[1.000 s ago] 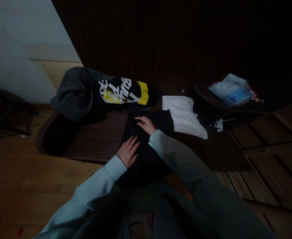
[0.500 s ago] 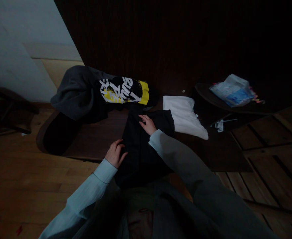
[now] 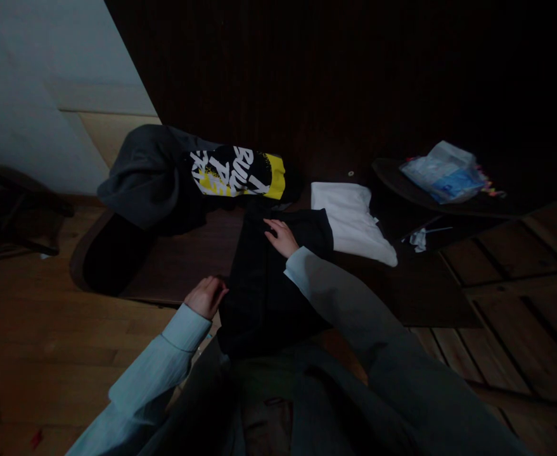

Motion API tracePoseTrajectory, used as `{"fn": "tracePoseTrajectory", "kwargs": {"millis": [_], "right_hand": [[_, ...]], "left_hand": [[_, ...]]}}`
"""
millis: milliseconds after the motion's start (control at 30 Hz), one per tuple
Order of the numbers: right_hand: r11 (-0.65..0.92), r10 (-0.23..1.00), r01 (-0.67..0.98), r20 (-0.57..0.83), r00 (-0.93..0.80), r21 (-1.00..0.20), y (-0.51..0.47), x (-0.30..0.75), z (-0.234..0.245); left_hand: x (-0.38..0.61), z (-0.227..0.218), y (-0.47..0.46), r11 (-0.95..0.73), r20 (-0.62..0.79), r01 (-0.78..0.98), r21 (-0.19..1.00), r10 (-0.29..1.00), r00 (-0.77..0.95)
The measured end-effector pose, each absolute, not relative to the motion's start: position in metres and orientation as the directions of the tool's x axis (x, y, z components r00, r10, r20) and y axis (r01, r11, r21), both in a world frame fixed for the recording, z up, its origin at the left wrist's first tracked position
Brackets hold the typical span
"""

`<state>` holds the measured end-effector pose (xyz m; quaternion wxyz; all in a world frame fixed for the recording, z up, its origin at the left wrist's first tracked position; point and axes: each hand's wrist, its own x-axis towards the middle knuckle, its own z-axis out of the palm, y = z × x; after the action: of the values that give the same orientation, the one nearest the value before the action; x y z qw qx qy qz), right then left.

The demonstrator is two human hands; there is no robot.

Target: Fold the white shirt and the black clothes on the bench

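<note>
A black garment [image 3: 278, 304] lies partly folded over the dark bench edge and toward my lap; its exact kind is lost in the dim light. My left hand [image 3: 206, 296] is at its left edge, thumb and fingertips pinched together on the cloth. On the garment's upper part rests my right hand [image 3: 282, 239], fingers stretched out and flat. Just right of it, a folded white garment [image 3: 349, 218] touches or lies partly beneath the black one. Behind my hands is a dark garment with a yellow, white and black print [image 3: 240, 172].
A grey bundled cloth [image 3: 140, 174] sits at the bench's left end. The dark wooden bench [image 3: 183, 259] backs onto a dark panel. A plastic packet [image 3: 444, 174] lies on a curved shelf at right, above a crumpled white scrap [image 3: 418, 240]. A dark stool [image 3: 16, 215] stands far left.
My left hand has moved left and slightly down, from over the black garment to its edge, and its spread fingers have closed together. The right hand has stayed in place.
</note>
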<state>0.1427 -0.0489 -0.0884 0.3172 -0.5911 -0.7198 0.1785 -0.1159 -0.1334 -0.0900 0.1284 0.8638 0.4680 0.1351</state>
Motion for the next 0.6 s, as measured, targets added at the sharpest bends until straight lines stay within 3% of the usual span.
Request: {"fn": "tracePoseTrajectory", "kwargs": {"millis": [233, 400, 600], "right_hand": [[0.199, 0.972, 0.798, 0.216, -0.089, -0.569, -0.051, 0.139, -0.087], [0.214, 0.970, 0.775, 0.222, -0.097, -0.595, -0.050, 0.139, -0.088], [0.211, 0.951, 0.523, 0.296, 0.084, -0.826, -0.046, 0.145, -0.096]], "left_hand": [[-0.106, -0.055, -0.102, -0.603, 0.017, 0.741, 0.297, 0.779, 0.627], [-0.054, -0.042, -0.049, -0.679, -0.074, 0.674, 0.292, 0.686, 0.724], [0.009, -0.074, -0.009, -0.660, 0.254, 0.628, 0.412, 0.745, 0.617]]}}
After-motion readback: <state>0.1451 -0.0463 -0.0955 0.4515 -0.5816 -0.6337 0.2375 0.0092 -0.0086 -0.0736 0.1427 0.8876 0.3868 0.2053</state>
